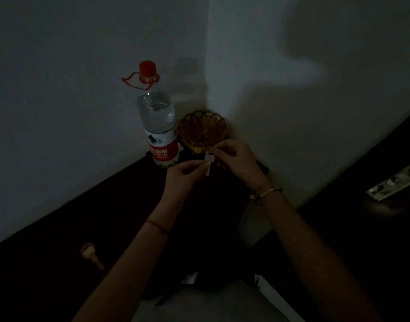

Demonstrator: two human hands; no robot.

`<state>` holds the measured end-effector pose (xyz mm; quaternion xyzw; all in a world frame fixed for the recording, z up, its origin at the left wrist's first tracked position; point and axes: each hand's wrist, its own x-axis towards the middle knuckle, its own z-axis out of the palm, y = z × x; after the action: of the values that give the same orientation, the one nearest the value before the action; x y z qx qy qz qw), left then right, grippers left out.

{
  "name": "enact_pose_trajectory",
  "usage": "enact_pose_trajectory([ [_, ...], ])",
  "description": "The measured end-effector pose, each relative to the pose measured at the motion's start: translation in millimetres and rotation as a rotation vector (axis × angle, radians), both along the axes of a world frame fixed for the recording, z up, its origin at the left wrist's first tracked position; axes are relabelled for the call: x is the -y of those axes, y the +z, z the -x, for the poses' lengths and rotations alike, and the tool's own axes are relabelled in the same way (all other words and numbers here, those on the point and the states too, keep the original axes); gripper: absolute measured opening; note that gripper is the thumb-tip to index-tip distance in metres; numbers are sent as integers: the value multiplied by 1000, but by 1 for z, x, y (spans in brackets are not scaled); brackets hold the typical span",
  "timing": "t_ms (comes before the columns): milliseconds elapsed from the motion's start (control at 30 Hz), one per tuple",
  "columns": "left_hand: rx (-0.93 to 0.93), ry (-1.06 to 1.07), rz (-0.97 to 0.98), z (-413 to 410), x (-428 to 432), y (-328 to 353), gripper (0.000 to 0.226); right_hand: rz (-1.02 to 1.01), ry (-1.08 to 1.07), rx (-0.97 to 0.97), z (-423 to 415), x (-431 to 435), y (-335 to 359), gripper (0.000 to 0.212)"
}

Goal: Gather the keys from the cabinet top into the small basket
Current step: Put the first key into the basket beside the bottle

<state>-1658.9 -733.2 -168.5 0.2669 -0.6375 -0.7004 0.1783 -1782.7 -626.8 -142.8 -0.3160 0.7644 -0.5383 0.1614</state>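
The scene is dim. A silver key (208,163) hangs upright between both hands, just in front of the small amber basket (202,128) in the wall corner. My right hand (236,159) pinches the key's head from the right. My left hand (183,176) holds its shaft from the left. The basket's front rim is partly hidden behind my right fingers. Whether anything lies inside it I cannot tell. The dark cabinet top (101,217) runs along the left wall.
A large water bottle (158,126) with a red cap and red label stands just left of the basket. A small pale object (90,254) lies on the cabinet top at lower left. A metal latch plate (389,184) shows at the right.
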Motion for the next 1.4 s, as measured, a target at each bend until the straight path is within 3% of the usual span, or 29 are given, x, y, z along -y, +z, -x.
enact_pose_trajectory([
  [267, 26, 69, 9, 63, 34, -3, 27, -75, -79, -56, 60, 55, 7, 20],
  [633, 64, 191, -67, 111, 56, -13, 32, -270, -58, -179, 128, 113, -16, 17],
  [1033, 213, 265, 277, 113, 63, -24, 27, -514, 125, -251, 147, 141, -52, 19],
  [1267, 236, 280, 271, 113, 64, -32, 27, -626, 220, -311, 152, 147, -54, 21],
  [1400, 232, 296, 315, 115, 63, -33, 27, -580, 218, -363, 156, 141, -47, 22],
])
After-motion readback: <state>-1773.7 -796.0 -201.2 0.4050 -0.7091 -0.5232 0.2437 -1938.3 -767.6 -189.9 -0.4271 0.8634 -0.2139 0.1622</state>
